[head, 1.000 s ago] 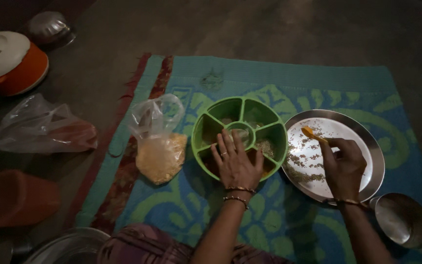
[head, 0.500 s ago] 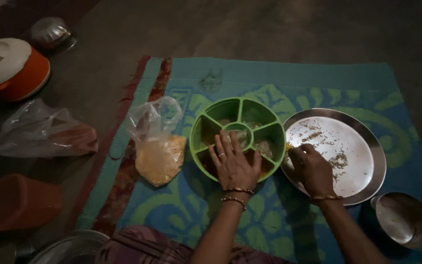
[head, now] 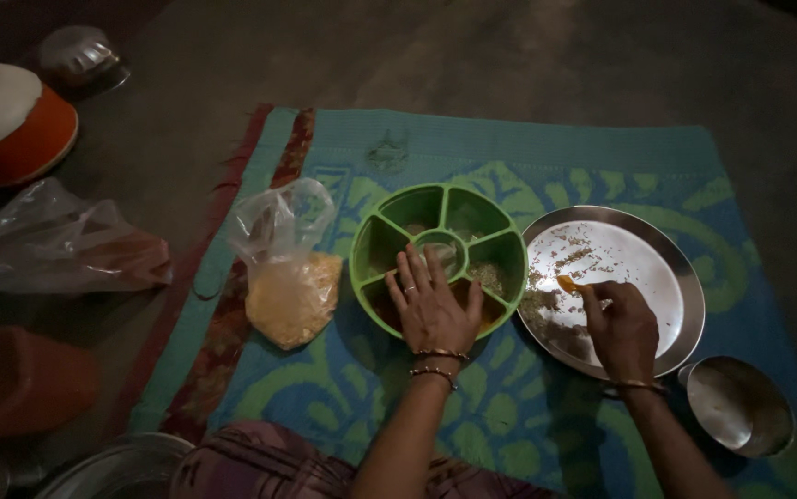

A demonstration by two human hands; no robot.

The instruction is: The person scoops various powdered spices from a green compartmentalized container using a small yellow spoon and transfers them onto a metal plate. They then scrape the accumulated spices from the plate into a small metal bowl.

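Left hand point(head: 431, 310) flat, fingers spread, pinning green spice tray point(head: 389, 242) on mat point(head: 528, 152). Right hand point(head: 622, 325) pinches small orange spoon point(head: 568, 285) over seed-strewn steel plate point(head: 680, 282). Imo scrape low, keep tray pinned.

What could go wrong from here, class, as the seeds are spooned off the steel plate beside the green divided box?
1. The small orange spoon in the right hand sits low over the steel plate; seeds could slide off onto the mat.
2. The left hand covers part of the green divided box; seeds might land in the wrong compartment.
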